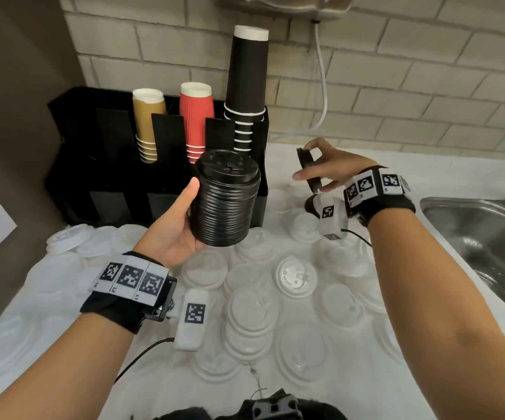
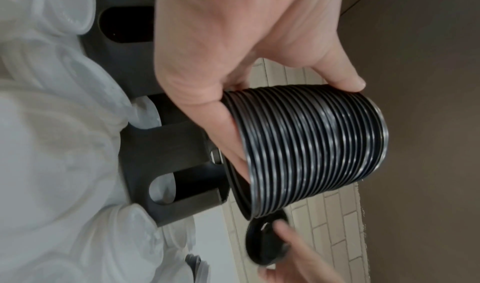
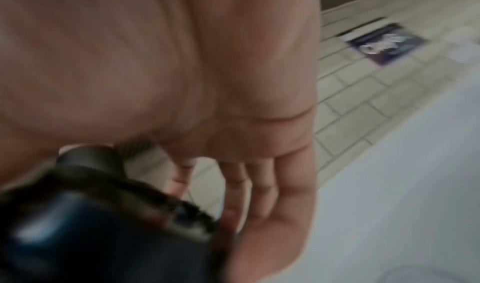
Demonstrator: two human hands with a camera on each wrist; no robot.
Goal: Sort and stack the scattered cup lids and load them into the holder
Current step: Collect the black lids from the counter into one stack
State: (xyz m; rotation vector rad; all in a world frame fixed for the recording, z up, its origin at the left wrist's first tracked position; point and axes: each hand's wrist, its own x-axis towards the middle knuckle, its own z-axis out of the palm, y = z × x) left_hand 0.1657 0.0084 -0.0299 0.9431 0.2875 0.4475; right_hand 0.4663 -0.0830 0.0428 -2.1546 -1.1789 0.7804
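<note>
A: While your left hand (image 1: 175, 228) curls round the black stack (image 1: 225, 201) at the centre of the head view, where is your thumb?

B: It lies up the stack's left side, with the fingers hidden behind it. The left wrist view shows the same stack (image 2: 309, 150) clamped between thumb and fingers, its ribbed rims running across the frame.

A: And your right hand (image 1: 333, 166)?

B: It pinches a few black lids (image 1: 307, 169) on edge, right of the stack and apart from it. In the right wrist view those lids (image 3: 103, 226) are a blur at lower left.

A: Where is the holder (image 1: 160, 159)?

B: Behind the stack, upper left of centre, against the brick wall. Tan cups (image 1: 148, 125), red cups (image 1: 196, 119) and black cups (image 1: 248, 86) stand in its slots.

A: What lies on the counter (image 1: 457, 183)?

B: White lids (image 1: 296, 277) are scattered across the lower half of the frame. A sink (image 1: 487, 234) sits at the right edge.
</note>
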